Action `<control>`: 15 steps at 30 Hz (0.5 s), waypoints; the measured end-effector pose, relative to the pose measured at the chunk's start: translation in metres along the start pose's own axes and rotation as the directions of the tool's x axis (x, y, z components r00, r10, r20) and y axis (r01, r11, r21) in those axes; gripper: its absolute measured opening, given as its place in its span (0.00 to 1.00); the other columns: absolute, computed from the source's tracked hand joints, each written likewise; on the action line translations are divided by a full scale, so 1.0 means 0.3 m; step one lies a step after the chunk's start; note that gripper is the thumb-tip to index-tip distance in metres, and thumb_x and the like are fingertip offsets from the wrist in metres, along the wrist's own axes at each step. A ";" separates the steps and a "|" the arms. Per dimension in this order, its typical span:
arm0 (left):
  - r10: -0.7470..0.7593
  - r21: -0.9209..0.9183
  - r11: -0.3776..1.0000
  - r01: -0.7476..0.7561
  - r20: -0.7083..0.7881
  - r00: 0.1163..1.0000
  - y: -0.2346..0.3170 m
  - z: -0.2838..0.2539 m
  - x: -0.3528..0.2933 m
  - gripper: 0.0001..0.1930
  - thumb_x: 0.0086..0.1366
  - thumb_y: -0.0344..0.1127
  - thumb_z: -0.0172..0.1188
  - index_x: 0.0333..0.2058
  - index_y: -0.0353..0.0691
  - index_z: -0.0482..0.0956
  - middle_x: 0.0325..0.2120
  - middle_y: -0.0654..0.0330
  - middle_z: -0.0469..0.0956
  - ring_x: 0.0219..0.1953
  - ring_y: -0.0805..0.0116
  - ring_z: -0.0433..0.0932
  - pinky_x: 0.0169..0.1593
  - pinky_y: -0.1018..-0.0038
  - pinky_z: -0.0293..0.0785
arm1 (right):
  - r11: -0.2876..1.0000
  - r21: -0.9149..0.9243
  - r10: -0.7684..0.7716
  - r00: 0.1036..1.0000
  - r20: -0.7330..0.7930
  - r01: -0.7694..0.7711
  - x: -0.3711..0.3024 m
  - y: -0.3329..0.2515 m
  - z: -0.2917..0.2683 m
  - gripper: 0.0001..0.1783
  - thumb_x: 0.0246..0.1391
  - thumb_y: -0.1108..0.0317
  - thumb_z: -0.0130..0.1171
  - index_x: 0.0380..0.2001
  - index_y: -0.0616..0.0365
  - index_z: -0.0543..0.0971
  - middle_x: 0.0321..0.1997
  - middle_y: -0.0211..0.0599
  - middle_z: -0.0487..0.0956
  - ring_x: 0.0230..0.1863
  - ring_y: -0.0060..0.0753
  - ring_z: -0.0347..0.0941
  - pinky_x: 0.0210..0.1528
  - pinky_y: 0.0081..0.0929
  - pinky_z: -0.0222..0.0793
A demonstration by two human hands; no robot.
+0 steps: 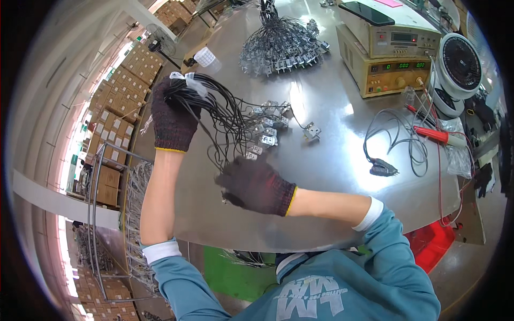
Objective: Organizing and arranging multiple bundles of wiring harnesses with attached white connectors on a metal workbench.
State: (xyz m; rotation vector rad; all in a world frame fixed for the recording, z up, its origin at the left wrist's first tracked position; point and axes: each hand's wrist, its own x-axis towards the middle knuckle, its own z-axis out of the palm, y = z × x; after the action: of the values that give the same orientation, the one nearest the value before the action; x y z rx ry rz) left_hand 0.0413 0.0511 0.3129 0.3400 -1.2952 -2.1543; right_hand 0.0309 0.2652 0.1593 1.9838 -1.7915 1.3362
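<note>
Left fingers (160,99) clasp the black cable bundle (220,102); blurred right fingers (229,179), their grip unclear, are at its lower edge.

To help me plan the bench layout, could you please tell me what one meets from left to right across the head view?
Gloved left hand, gloved right hand, grey cable with dark end, white round fan.

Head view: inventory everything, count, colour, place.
Table: 1, grey, centre
Cable bundle: 1, black, over table
Cable pile: 1, dark, far table
Instruments: 2, beige, stacked, upper right
Phone: 1, black, on upper instrument
Desk fan: 1, white, far right
Coiled cable: 1, grey, table right
Container: 1, white, table's far left
Cartons: many, brown, left background
Rack: 1, grey, left
Floor fan: 1, black, left
Left hand: 1, dark glove, gripping cable bundle
Right hand: 1, dark glove, blurred, near cable bundle
</note>
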 end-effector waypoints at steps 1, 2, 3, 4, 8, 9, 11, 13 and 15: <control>-0.004 -0.004 1.000 0.004 0.006 1.000 -0.007 0.002 0.009 0.11 0.70 0.41 0.62 0.45 0.44 0.83 0.40 0.60 0.85 0.44 0.63 0.84 0.52 0.63 0.81 | 1.000 -0.007 0.004 1.000 -0.001 -0.004 -0.027 -0.003 0.024 0.17 0.56 0.60 0.67 0.47 0.55 0.82 0.44 0.43 0.81 0.49 0.50 0.78 0.50 0.48 0.78; -0.002 -0.040 0.999 0.003 0.041 0.999 -0.012 -0.007 0.022 0.10 0.69 0.40 0.63 0.45 0.44 0.83 0.40 0.60 0.85 0.42 0.63 0.84 0.50 0.63 0.82 | 0.999 -0.044 -0.012 0.995 0.102 0.017 -0.058 0.000 0.067 0.14 0.60 0.59 0.65 0.45 0.54 0.83 0.44 0.43 0.82 0.48 0.48 0.79 0.47 0.48 0.79; 0.001 -0.077 0.997 0.005 0.076 0.997 -0.018 -0.019 0.039 0.10 0.69 0.40 0.63 0.45 0.44 0.83 0.40 0.59 0.85 0.41 0.63 0.84 0.49 0.64 0.82 | 0.996 -0.078 -0.024 0.979 0.204 0.041 -0.087 0.006 0.107 0.12 0.63 0.59 0.62 0.43 0.53 0.84 0.44 0.42 0.82 0.47 0.46 0.81 0.44 0.48 0.81; 0.001 -0.078 0.997 0.005 0.074 0.997 -0.010 -0.057 0.063 0.10 0.69 0.40 0.63 0.45 0.44 0.83 0.40 0.59 0.85 0.41 0.63 0.84 0.49 0.64 0.82 | 0.996 -0.077 -0.024 0.978 0.206 0.041 -0.111 0.004 0.140 0.12 0.63 0.59 0.62 0.43 0.53 0.84 0.44 0.42 0.82 0.47 0.46 0.81 0.44 0.48 0.81; -0.073 -0.185 0.972 0.144 0.344 0.936 0.039 -0.110 0.142 0.12 0.71 0.41 0.63 0.45 0.40 0.85 0.37 0.60 0.86 0.40 0.62 0.85 0.48 0.63 0.84 | 0.970 0.141 0.135 0.918 0.372 -0.199 -0.218 -0.027 0.233 0.10 0.62 0.66 0.58 0.41 0.60 0.83 0.41 0.49 0.83 0.43 0.52 0.83 0.43 0.49 0.80; -0.077 -0.168 0.974 0.152 0.388 0.918 0.047 -0.099 0.144 0.13 0.71 0.40 0.64 0.46 0.39 0.85 0.37 0.60 0.86 0.39 0.62 0.84 0.47 0.63 0.84 | 0.934 0.216 0.190 0.908 0.372 -0.284 -0.245 -0.035 0.254 0.10 0.60 0.70 0.58 0.40 0.63 0.82 0.42 0.55 0.84 0.44 0.56 0.83 0.48 0.50 0.79; -0.040 -0.129 0.988 0.082 0.298 0.954 0.023 -0.068 0.126 0.14 0.70 0.39 0.64 0.48 0.37 0.84 0.37 0.59 0.86 0.40 0.62 0.84 0.48 0.63 0.83 | 0.942 0.165 0.228 0.921 0.317 -0.291 -0.285 -0.018 0.290 0.09 0.61 0.70 0.58 0.41 0.62 0.82 0.42 0.55 0.84 0.44 0.57 0.83 0.45 0.51 0.79; 0.009 -0.075 0.997 0.006 0.207 0.978 0.017 -0.037 0.081 0.15 0.69 0.37 0.64 0.49 0.35 0.84 0.37 0.58 0.86 0.40 0.61 0.84 0.48 0.63 0.83 | 0.950 0.119 0.253 0.934 0.253 -0.290 -0.293 0.003 0.274 0.09 0.62 0.69 0.58 0.42 0.61 0.82 0.42 0.54 0.84 0.43 0.57 0.84 0.42 0.53 0.80; -0.048 -0.094 0.993 0.067 0.195 0.980 0.014 -0.030 0.040 0.16 0.66 0.34 0.63 0.50 0.34 0.84 0.37 0.57 0.85 0.41 0.60 0.84 0.50 0.64 0.82 | 0.955 0.013 0.282 0.922 0.265 -0.296 -0.264 0.022 0.163 0.11 0.64 0.68 0.58 0.47 0.57 0.82 0.43 0.50 0.84 0.45 0.55 0.84 0.37 0.51 0.80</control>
State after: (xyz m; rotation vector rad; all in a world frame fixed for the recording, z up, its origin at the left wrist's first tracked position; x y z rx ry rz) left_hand 0.0378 0.0360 0.3130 0.1320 -1.2884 -2.3388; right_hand 0.0584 0.2898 0.0735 2.0664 -2.2677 1.2547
